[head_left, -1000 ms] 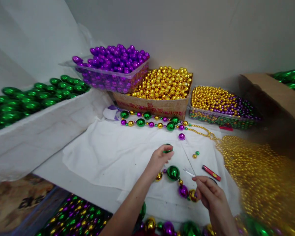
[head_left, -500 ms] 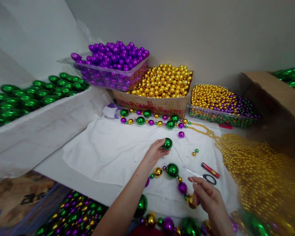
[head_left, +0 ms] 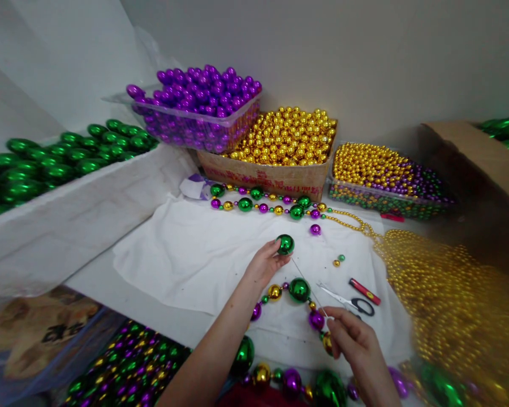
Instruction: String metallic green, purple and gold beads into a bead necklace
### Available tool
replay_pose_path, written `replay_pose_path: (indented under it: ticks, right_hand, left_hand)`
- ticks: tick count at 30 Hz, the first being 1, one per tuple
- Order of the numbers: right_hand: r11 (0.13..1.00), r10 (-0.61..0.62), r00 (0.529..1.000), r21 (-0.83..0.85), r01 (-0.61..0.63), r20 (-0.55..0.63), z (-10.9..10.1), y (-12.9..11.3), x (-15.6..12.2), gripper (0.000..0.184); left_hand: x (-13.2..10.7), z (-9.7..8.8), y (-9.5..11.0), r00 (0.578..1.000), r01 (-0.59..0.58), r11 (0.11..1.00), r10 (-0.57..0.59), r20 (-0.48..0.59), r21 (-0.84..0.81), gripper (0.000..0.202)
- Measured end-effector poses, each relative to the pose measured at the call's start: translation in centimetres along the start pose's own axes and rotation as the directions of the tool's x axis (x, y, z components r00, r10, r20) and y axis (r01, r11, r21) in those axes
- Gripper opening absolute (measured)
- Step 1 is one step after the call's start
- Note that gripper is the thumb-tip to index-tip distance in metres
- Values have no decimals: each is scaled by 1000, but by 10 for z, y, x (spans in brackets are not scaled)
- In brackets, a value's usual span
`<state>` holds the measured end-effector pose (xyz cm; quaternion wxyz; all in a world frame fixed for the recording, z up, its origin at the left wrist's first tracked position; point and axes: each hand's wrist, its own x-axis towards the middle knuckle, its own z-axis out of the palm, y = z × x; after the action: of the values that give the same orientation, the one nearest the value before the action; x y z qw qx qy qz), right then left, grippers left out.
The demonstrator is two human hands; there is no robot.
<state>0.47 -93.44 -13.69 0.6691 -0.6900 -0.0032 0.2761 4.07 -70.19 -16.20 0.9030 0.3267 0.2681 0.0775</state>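
Note:
Between the fingers of my left hand (head_left: 266,261) is a large green bead (head_left: 285,245), held above the white cloth (head_left: 186,260). A thin string (head_left: 307,284) runs taut from below that bead to my right hand (head_left: 348,334), whose thumb and forefinger pinch its end. Beneath and between my hands lies a strung bead necklace (head_left: 299,290) of green, gold and purple beads, partly covered by my right hand. Scissors (head_left: 343,298) with black handles and a red lighter (head_left: 365,291) rest just beyond my right hand. A loose purple bead (head_left: 315,230) and two small beads (head_left: 338,260) lie farther back.
A finished-looking strand (head_left: 263,208) stretches across the back. Behind it stand a purple bead tub (head_left: 233,127), a gold bead carton (head_left: 258,176) and a mixed bead tub (head_left: 377,195). Gold bead chains (head_left: 441,305) heap at right; a white foam box (head_left: 68,226) flanks the left.
The string between my hands has become straight and taut. My left hand has shifted slightly left with the green bead, and the view has moved a little.

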Motion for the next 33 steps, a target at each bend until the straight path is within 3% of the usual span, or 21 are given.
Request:
replay_pose_path:
  ticks: [11,19,24,26,28,31,33]
  right_hand:
    - [999,-4,999,-50,7,51,-5,0,0,44]
    - [996,-19,1000,-85,19,0,-2,-1,-1,47]
    - [919,-181,983,-361,161,-23,5,-13,0,39]
    - [815,-321,947,-518,259,-32,10,-25,2,31]
    - [681,-497,867,-634,368,-31,17,-38,7,23]
    - [455,-737,675,-714,533,34,28,-57,15,17]
    - [332,-825,557,-717,614,95,34,-66,19,17]
  left_hand:
    - [-4,4,-1,998,-34,999,34,54,-1,15]
    - [-7,4,-3,993,-50,999,51,102,-11,23]
    - [-6,4,-8,997,-3,1000,6,83,-29,19]
    - [-5,5,-9,999,33,999,-32,38,-34,16]
    - [-4,6,-10,997,77,996,-77,-2,-43,15]
    - [-5,6,-7,991,128,990,-130,-38,-63,14]
    - [-6,6,-4,989,137,988,-141,-46,-75,14]
